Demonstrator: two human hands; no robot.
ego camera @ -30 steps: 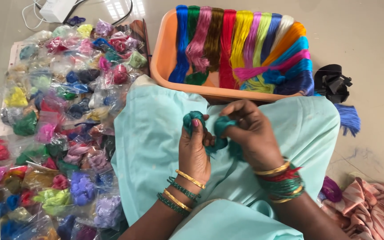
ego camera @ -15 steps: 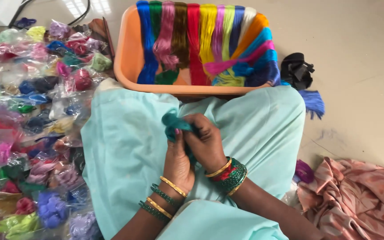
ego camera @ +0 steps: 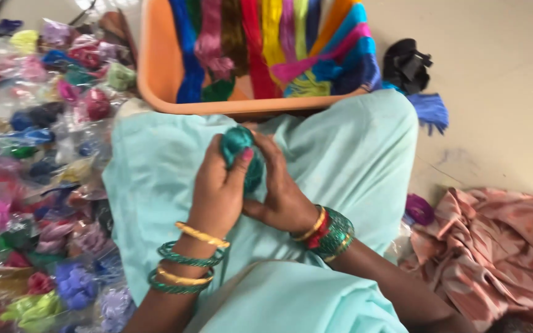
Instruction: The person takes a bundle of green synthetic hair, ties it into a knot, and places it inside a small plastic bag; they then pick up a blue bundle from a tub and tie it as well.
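A small teal-green bundle of thread (ego camera: 237, 143) is pressed between both hands over my lap, which is covered in pale mint cloth (ego camera: 340, 154). My left hand (ego camera: 217, 194) wraps the bundle from the left, thumb on top. From the right, my right hand (ego camera: 279, 191) closes around its lower side. Both wrists carry gold and green bangles. Just beyond my knees sits an orange tub (ego camera: 161, 74) with skeins of thread in many colours draped over its rim.
A heap of small clear bags holding coloured thread (ego camera: 38, 154) covers the floor on the left. A crumpled pink cloth (ego camera: 495, 246) lies at the lower right. A black object (ego camera: 407, 61), a blue tassel (ego camera: 432, 111) and a purple thread ball (ego camera: 419, 209) lie on the beige floor.
The hands have drawn together and closed the loose teal thread into a compact ball. The view has shifted right and nearer, so the tub sits closer to the frame's top.
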